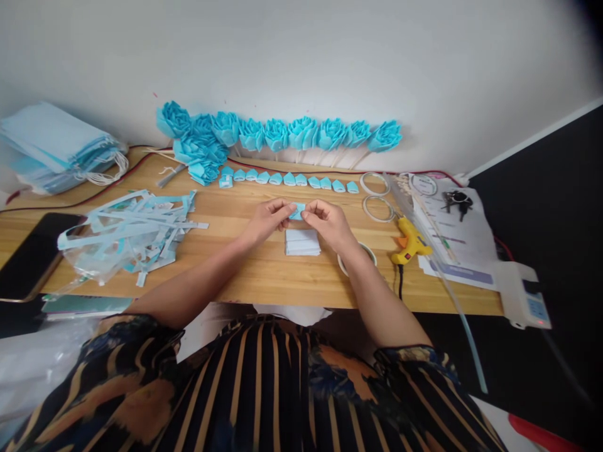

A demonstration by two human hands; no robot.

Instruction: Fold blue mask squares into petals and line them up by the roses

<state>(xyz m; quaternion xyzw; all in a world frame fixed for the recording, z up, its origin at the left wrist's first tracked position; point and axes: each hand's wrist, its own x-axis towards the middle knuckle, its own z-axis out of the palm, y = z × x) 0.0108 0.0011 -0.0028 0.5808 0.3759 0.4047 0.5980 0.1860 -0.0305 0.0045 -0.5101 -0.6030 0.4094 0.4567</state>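
Observation:
Between my left hand (272, 220) and my right hand (328, 223) is a small light-blue piece of fabric (297, 211), pinched at both sides by my fingers and thumbs. Just below it on the table lies a stack of pale cut pieces (302, 243). Beyond my hands runs a row of small folded blue petals (289, 179). Behind that row, blue fabric flowers (302, 133) on thin stems lean against the wall, and more are heaped at its left end.
Left are cut scraps (127, 232), a phone (35, 254) and a pile of blue face masks (61, 144). Right are tape rolls (378, 209), a yellow glue gun (409, 242), keys (458, 199) on papers, and a white power strip (521, 295). A tape roll sits under my right forearm.

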